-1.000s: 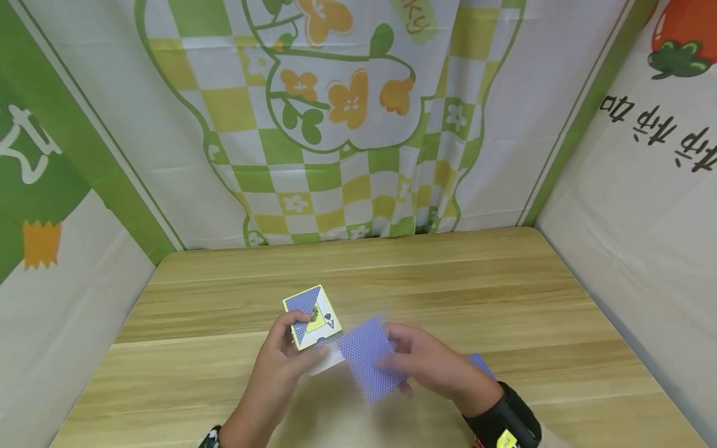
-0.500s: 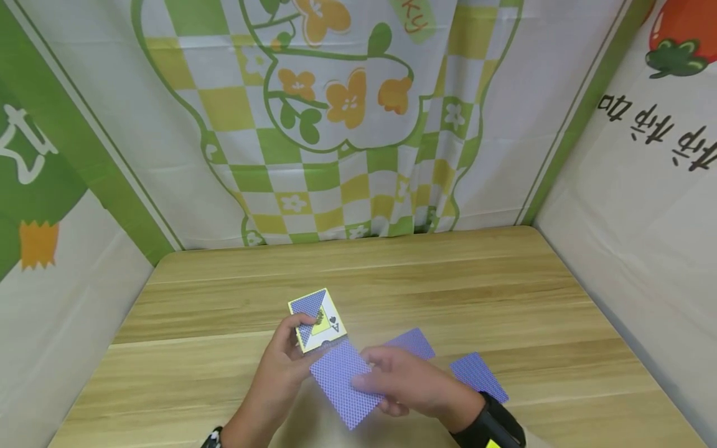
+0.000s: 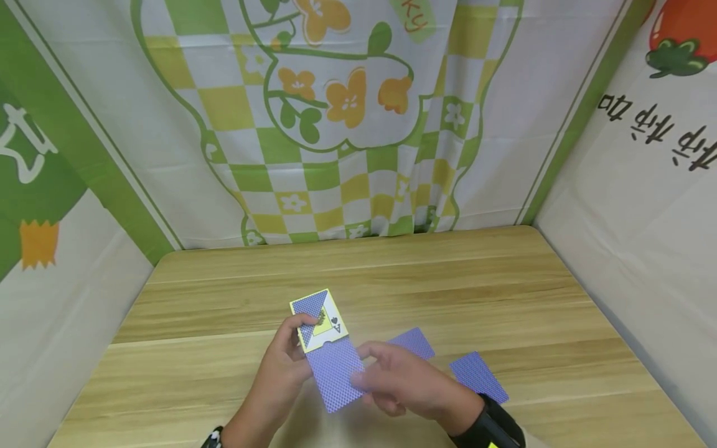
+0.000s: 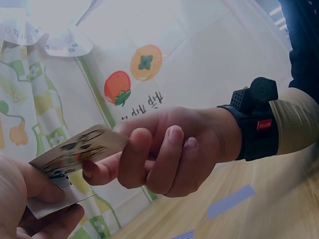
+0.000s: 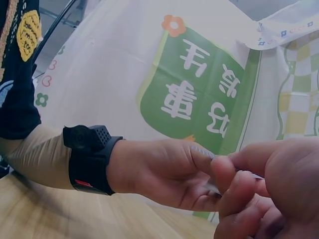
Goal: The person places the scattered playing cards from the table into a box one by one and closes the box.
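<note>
You hold a blue-backed playing card [image 3: 335, 379] at the notched end of a card box [image 3: 329, 323].
Your left hand [image 3: 282, 354] grips the box above the wood-grain table [image 3: 213, 311], its index finger bent over the printed ace-of-spades face. Your right hand [image 3: 400, 379] pinches the card by its right edge, the remaining fingers curled in. The card's far edge meets the notch; you cannot tell here how far inside it reaches. On the table to the right lie a partly hidden card [image 3: 416, 342] and a second card [image 3: 478, 376] near your black wrist strap [image 3: 490, 426].
</note>
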Motion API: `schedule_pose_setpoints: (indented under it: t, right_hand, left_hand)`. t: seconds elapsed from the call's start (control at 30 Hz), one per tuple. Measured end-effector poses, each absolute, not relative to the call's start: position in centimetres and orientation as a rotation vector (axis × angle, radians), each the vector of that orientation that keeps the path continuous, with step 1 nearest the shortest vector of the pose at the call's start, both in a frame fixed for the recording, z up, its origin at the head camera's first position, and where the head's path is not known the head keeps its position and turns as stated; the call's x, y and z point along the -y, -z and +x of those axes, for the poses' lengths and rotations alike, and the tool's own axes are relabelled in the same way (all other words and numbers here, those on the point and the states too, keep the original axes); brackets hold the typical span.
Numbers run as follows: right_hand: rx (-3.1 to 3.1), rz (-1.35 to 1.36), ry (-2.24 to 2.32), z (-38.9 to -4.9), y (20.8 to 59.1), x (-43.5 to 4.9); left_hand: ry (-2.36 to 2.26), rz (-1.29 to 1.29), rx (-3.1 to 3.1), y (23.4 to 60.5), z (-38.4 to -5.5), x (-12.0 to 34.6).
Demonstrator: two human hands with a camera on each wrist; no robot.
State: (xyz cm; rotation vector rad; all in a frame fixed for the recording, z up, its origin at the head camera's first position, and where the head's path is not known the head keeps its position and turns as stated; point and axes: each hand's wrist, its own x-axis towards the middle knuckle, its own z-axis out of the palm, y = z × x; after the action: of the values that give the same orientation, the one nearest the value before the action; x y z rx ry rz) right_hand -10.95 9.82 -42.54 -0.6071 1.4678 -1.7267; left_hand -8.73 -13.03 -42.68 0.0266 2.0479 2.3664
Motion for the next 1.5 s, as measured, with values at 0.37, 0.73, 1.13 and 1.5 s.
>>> schedule_pose_setpoints:
  t: [0.37, 0.73, 1.13, 1.5]
  right_hand:
    - [-1.775, -0.676, 1.751, -10.4, 42.3, -9.5]
    - [-2.494, -0.841, 1.646, -10.7, 43.6, -9.2]
    - [-2.615, -0.853, 1.589, -11.3, 43.5, -9.9]
    - [-2.736, -0.75, 1.451, -13.4, 42.9, -11.8]
  left_hand:
    - [-2.377, 0.058, -2.002, 42.9, -8.6, 13.0]
    - [-2.261, 0.231, -1.89, 43.0, -8.2, 12.7]
    - [-2.254, 0.224, -1.89, 42.9, -8.1, 12.6]
    - [-2.261, 0.16, -1.913, 42.5, -8.2, 12.7]
